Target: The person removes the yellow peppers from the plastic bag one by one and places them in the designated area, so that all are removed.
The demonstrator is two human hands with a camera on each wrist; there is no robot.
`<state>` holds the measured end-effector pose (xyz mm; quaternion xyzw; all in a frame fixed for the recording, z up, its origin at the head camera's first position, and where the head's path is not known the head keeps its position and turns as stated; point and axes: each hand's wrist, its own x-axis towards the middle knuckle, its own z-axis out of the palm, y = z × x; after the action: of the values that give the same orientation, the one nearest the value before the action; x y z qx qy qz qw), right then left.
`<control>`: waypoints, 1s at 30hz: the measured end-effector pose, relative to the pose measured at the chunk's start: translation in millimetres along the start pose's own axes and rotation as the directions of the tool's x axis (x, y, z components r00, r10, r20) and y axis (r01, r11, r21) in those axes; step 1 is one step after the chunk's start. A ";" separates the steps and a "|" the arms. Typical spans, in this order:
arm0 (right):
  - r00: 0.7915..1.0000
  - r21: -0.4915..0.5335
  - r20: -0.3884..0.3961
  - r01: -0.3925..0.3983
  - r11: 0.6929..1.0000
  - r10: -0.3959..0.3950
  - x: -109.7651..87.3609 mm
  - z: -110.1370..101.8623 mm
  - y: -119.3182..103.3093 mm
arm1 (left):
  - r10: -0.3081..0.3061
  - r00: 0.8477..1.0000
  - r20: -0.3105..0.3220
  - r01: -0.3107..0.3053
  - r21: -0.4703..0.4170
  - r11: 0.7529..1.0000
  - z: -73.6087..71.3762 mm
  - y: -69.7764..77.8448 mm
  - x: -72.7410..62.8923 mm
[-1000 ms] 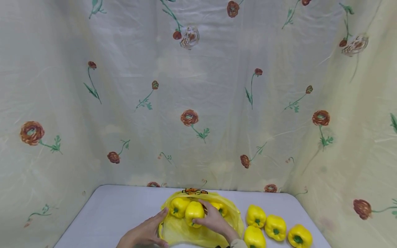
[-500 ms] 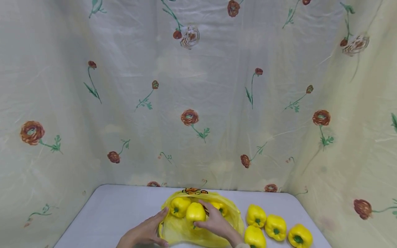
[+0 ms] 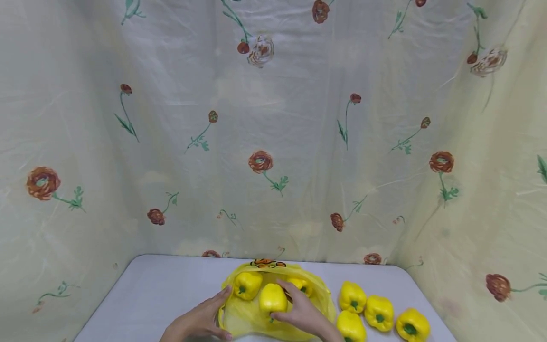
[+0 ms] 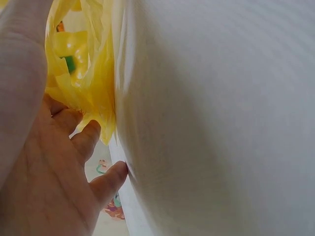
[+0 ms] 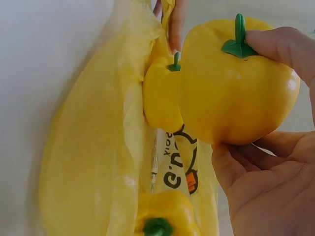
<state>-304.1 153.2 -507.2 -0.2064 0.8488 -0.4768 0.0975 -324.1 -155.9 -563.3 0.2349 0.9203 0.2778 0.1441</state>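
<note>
My right hand (image 3: pixel 301 311) grips a yellow bell pepper (image 3: pixel 272 298) over the mouth of a yellow plastic bag (image 3: pixel 243 320). In the right wrist view, the thumb presses beside the pepper's green stem (image 5: pixel 239 42) and the fingers sit beneath it. Two more bell peppers lie inside the bag: one pepper (image 3: pixel 248 285) at the left, another pepper (image 3: pixel 305 286) at the right, partly behind my right hand. At the bag's left edge, my left hand (image 3: pixel 198 317) has its thumb and fingers spread wide. Its fingertips touch the thin plastic (image 4: pixel 96 93) in the left wrist view.
To the right of the bag, several yellow bell peppers stand on the white table (image 3: pixel 162 285), the outermost pepper (image 3: pixel 412 325) near its right side. A flower-printed curtain (image 3: pixel 299 190) encloses the table at the back and both sides.
My right hand has shifted slightly right and toward me with the gripped bell pepper, widening the gap to the pepper at the left. My left hand stays where it was.
</note>
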 end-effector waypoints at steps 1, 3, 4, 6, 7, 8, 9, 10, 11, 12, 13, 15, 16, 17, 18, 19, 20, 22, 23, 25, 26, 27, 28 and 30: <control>1.000 0.002 0.002 -0.010 1.000 0.010 -1.8 -0.7 -0.3 | -0.001 1.000 0.000 0.001 0.001 1.000 -0.1 -0.1 0.1; 1.000 0.000 0.004 -0.021 1.000 0.021 -5.8 -2.2 -0.6 | 0.003 1.000 0.000 -0.003 0.006 1.000 -0.3 -0.5 -0.1; 1.000 -0.003 0.005 -0.022 1.000 0.022 -7.8 -3.0 -0.6 | 0.005 1.000 -0.001 -0.005 0.011 1.000 -0.3 -0.7 -0.3; 1.000 -0.017 0.008 -0.016 1.000 0.016 -12.8 -4.8 -1.3 | 0.006 1.000 -0.002 -0.006 0.017 1.000 -0.2 -1.1 -0.6; 1.000 -0.027 0.010 -0.016 1.000 0.016 -15.2 -5.8 -1.8 | 0.009 1.000 -0.002 -0.009 0.017 1.000 0.1 -1.5 -0.6; 1.000 -0.036 0.013 -0.015 0.999 0.016 -17.5 -6.8 -1.9 | 0.010 1.000 -0.002 -0.010 0.019 1.000 0.1 -1.6 -0.9; 1.000 -0.047 0.015 -0.019 0.999 0.020 -19.9 -7.8 -2.2 | 0.011 1.000 -0.002 -0.011 0.021 1.000 0.2 -1.5 -1.0; 1.000 -0.060 0.018 -0.022 0.998 0.023 -22.0 -8.9 -2.6 | 0.006 1.000 -0.001 -0.006 0.021 1.000 0.3 -1.5 -1.0; 0.999 -0.063 0.023 -0.026 0.998 0.028 -23.9 -10.1 -2.8 | 0.005 1.000 0.000 -0.005 0.018 1.000 0.3 -1.4 -0.9; 0.999 -0.064 0.027 -0.032 0.997 0.034 -25.5 -11.3 -2.7 | 0.006 1.000 0.000 -0.006 0.016 1.000 0.3 -1.5 -0.8; 0.999 -0.073 0.028 -0.038 0.997 0.040 -27.0 -12.2 -2.6 | 0.004 1.000 0.000 -0.004 0.014 1.000 0.2 -1.4 -0.6; 0.999 -0.085 0.033 -0.031 0.996 0.034 -29.7 -14.2 -1.4 | 0.004 1.000 0.000 -0.004 0.015 1.000 0.2 -1.1 -0.1; 0.999 -0.088 0.035 -0.022 0.996 0.026 -30.8 -15.1 -0.5 | 0.002 1.000 0.000 -0.002 0.017 1.000 0.1 -1.1 0.1; 0.999 -0.100 0.036 -0.013 0.995 0.017 -32.0 -15.9 0.4 | -0.001 1.000 0.000 0.001 0.012 1.000 0.3 -0.9 0.4; 0.999 -0.114 0.036 -0.005 0.993 0.009 -33.1 -16.7 1.2 | -0.008 1.000 0.001 0.008 0.007 1.000 0.5 -1.0 0.6; 0.999 -0.131 0.036 0.002 0.991 0.003 -34.4 -17.4 1.9 | -0.016 1.000 0.002 0.016 0.003 1.000 0.7 -0.8 0.7; 0.999 -0.141 0.038 0.010 0.990 -0.004 -35.7 -18.1 2.5 | -0.025 1.000 0.004 0.025 -0.001 1.000 1.0 -0.7 0.7; 0.999 -0.160 0.038 0.014 0.987 -0.008 -38.6 -19.3 2.4 | -0.045 0.999 0.007 0.045 -0.015 0.999 1.8 -0.9 0.5; 0.999 -0.173 0.038 0.019 0.985 -0.012 -40.2 -19.8 2.0 | -0.054 0.998 0.010 0.054 -0.025 0.998 2.2 -1.0 0.1; 0.999 -0.180 0.041 0.030 0.983 -0.023 -43.3 -20.7 0.7 | -0.055 0.998 0.009 0.055 -0.030 0.998 2.5 -1.0 -0.6; 0.999 -0.177 0.041 0.034 0.984 -0.027 -45.1 -21.2 -0.1 | -0.058 0.998 0.008 0.059 -0.032 0.998 2.4 -0.8 -0.9; 0.999 -0.170 0.042 0.035 0.985 -0.028 -46.7 -21.7 -0.8 | -0.062 0.998 0.008 0.062 -0.032 0.998 2.4 -0.7 -0.8; 0.999 -0.163 0.042 0.035 0.986 -0.028 -48.1 -22.4 -1.2 | -0.060 0.998 0.007 0.061 -0.030 0.998 2.0 -0.4 -0.7; 0.999 -0.144 0.043 0.033 0.989 -0.027 -51.0 -24.0 -1.3 | -0.070 0.998 0.008 0.070 -0.031 0.997 1.5 0.8 0.3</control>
<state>-266.8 193.6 -495.1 -0.2353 0.8758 -0.4111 0.0925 -323.4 -154.5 -564.0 0.2011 0.9230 0.2864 0.1604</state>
